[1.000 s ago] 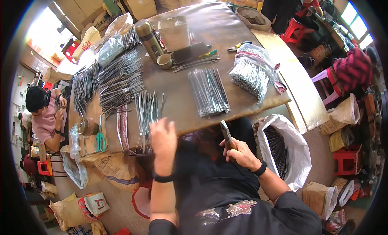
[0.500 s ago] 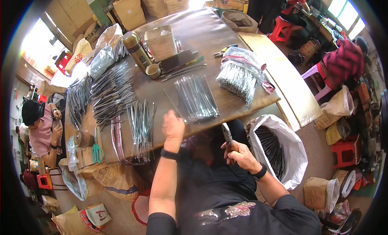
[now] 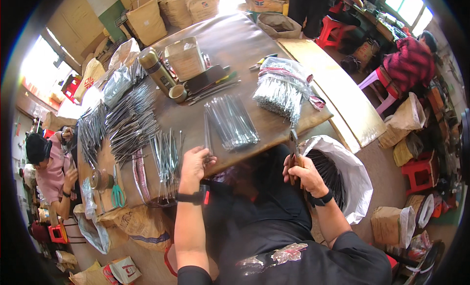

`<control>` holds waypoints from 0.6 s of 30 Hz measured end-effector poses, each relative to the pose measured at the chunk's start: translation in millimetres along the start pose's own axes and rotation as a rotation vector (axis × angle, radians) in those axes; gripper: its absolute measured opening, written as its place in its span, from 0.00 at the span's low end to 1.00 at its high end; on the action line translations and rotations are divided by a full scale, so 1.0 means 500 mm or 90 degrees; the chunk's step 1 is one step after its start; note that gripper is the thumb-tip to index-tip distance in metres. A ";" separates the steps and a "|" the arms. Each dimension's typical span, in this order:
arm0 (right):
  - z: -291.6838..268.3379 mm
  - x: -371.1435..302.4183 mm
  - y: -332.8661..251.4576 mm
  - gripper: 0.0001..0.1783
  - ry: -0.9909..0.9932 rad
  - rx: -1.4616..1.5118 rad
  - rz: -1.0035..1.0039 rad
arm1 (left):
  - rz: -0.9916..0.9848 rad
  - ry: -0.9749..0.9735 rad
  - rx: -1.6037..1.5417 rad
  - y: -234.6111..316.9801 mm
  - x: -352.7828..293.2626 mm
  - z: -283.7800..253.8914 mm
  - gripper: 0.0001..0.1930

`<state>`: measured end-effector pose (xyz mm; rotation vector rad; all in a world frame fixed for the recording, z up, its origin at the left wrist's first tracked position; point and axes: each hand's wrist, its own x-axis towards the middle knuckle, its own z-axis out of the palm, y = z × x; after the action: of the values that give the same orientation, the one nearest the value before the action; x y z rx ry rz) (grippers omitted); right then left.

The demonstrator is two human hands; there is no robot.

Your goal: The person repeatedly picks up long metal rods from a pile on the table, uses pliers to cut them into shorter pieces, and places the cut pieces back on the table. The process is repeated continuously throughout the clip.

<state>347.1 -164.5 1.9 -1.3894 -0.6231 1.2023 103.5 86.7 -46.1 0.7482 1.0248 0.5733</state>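
Note:
My left hand is at the table's near edge, its fingers closed on the near end of a thin metal rod. Just right of that rod, a flat bundle of similar rods lies on the tabletop. My right hand grips a pair of pliers by the handles, jaws pointing up, beyond the table edge. Left of my left hand is a loose group of rods. A plastic bag of rods rests at the table's right side.
Heaps of dark rods cover the table's left side, near turquoise-handled scissors. A thermos, a cup and a box stand farther back. A white-lined sack of rods stands right. A co-worker sits left.
My left hand has drawn slightly left and nearer to me, and the rod by it now lies straighter. My right hand has raised the pliers and moved right.

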 end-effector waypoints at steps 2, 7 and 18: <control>-0.038 0.023 0.007 0.09 0.051 -0.072 -0.024 | -0.047 -0.050 -0.041 0.008 -0.015 -0.012 0.08; -0.149 0.086 0.025 0.18 0.032 0.431 -0.054 | -0.070 -0.119 -0.107 0.033 -0.070 -0.042 0.11; -0.198 0.207 -0.013 0.07 0.250 0.046 -0.048 | 0.010 -0.126 -0.164 0.041 -0.204 -0.012 0.14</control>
<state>473.2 -109.9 -39.4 -1.4744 -0.3481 0.8508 54.3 26.6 23.0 0.5729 0.7461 0.6189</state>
